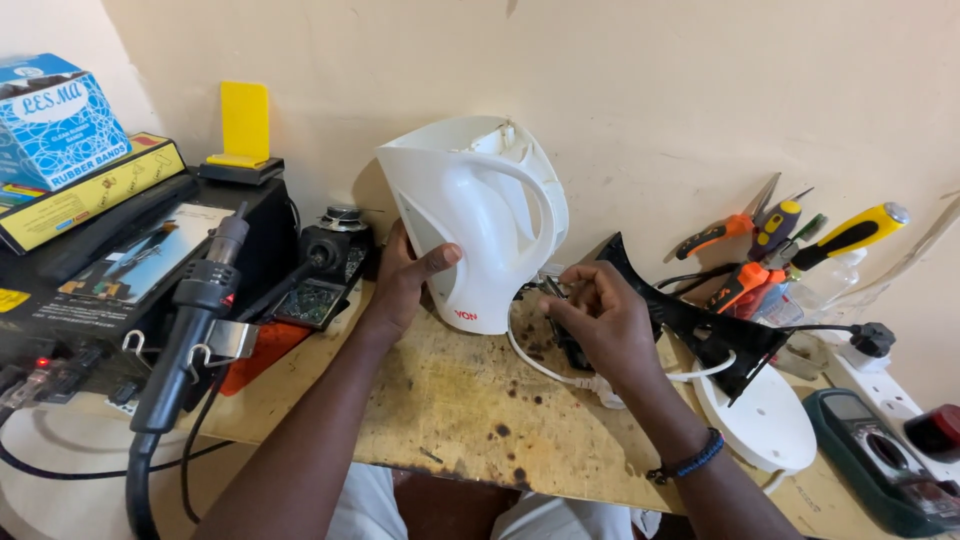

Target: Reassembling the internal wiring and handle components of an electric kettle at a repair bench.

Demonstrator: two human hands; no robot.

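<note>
A white plastic electric kettle [470, 215] lies tilted on the worn wooden bench [470, 400], its handle facing me. My left hand [405, 275] grips its lower left side, thumb across the front. My right hand [598, 315] hovers at the kettle's base on the right, fingers pinched around a small dark part that I cannot make out. A black plastic base piece [700, 325] lies just behind that hand. A white cord [540, 365] loops under my right wrist.
A hot-air gun [190, 320] hangs in a holder at left, by black equipment and boxes [60, 120]. Pliers and screwdrivers [790, 245] lean on the wall at right. A white round kettle stand [765, 420], a multimeter [880, 460] and a power strip [875, 375] sit at right.
</note>
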